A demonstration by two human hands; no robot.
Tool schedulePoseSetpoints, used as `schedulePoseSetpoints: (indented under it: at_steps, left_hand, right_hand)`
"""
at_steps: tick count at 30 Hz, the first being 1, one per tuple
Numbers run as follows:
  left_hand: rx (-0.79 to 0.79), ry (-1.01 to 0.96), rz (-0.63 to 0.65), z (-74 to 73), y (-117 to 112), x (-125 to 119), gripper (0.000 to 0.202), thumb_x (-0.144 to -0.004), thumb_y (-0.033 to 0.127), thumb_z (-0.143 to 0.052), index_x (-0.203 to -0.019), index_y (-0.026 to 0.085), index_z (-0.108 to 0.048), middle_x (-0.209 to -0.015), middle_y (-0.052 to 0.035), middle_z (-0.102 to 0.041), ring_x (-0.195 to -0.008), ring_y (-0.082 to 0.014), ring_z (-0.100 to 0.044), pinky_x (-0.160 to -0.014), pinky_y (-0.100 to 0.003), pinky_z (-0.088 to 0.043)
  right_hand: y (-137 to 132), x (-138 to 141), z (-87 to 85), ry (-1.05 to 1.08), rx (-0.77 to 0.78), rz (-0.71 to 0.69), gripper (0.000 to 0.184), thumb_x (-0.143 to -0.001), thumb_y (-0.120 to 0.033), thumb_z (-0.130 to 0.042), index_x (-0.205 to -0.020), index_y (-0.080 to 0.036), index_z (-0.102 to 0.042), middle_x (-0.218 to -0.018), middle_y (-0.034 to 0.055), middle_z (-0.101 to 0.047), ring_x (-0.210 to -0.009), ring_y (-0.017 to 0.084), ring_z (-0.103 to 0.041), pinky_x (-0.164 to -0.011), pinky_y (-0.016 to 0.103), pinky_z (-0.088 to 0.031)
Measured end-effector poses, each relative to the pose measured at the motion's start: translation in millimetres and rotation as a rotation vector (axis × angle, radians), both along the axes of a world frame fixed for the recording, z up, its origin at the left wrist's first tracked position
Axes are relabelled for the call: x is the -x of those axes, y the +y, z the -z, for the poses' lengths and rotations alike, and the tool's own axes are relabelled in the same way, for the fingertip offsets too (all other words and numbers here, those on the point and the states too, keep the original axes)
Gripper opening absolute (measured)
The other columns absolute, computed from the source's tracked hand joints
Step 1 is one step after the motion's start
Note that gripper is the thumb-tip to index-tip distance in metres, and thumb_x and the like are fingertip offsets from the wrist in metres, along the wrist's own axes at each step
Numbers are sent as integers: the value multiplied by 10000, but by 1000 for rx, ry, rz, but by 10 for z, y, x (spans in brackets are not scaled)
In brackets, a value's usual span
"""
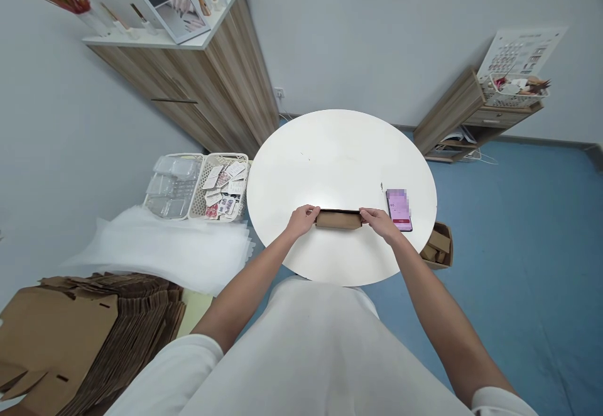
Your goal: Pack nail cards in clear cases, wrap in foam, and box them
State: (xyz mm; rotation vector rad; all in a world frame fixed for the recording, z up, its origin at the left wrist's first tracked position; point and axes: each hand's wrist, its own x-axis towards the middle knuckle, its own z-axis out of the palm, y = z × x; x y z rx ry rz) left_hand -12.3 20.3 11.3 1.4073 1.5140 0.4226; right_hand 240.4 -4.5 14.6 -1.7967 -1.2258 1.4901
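We're getting cool, even brightness here, seemingly from overhead, and a pale sheen spreads over the round white table (pixel 336 152)! Only faint, soft shading sits near the cardboard box (pixel 338 220). We see wide-lens stretch too: the wood-grain cabinet (pixel 238 73) leans hard outward. Coarse pixel blocks cover part of the smartphone (pixel 398 211) screen, and the poster's (pixel 522 51) small print defeats us.

This looks like a small packing workroom: around a round white bench (pixel 330 161), flat cardboard blanks (pixel 61 334) lie stacked at eight o'clock, white baskets (pixel 230 156) of clear plastic trays (pixel 173 180) and printed cards (pixel 225 182) sit at nine, and a framed picture (pixel 175 1) tops a cabinet (pixel 240 58) between ten and eleven.
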Motion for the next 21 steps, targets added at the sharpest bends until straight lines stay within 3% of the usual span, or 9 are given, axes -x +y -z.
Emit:
schedulePoseSetpoints:
  at_steps: [9, 16, 21]
  left_hand:
    - [13, -36, -10, -5, -12, -66, 378, -767, 532, -417, -890, 216, -585, -880, -20, -633, -667, -138, -623, -623, -232, -455]
    - [37, -37, 2, 83, -35, -6, 323, -737, 458, -501, -955, 228, -565, -964, -30, -617, -728, -132, -607, -614, -220, -459]
    - [33, -68, 19, 156, -113, 38, 375, -676, 336, -605, -1024, 215, -536, -1027, -55, -579, -746, -130, -597, -612, -226, -464]
  right_hand:
    - [-3, -95, 194, -33, -87, 1, 440, -744, -471, -482, -1110, -234, -543, -978, 60, -595, -839, 168, -563, -800, 333, -426]
    - [-73, -133, 177, 104, -10, -11, 446, -700, -425, -550, -1121, -280, -523, -957, 28, -539, -875, 154, -527, -783, 329, -443]
    - [-166, -106, 154, 137, 3, 27, 464, -639, -365, -618, -1087, -275, -540, -1053, 39, -494, -832, 142, -545, -750, 316, -458]
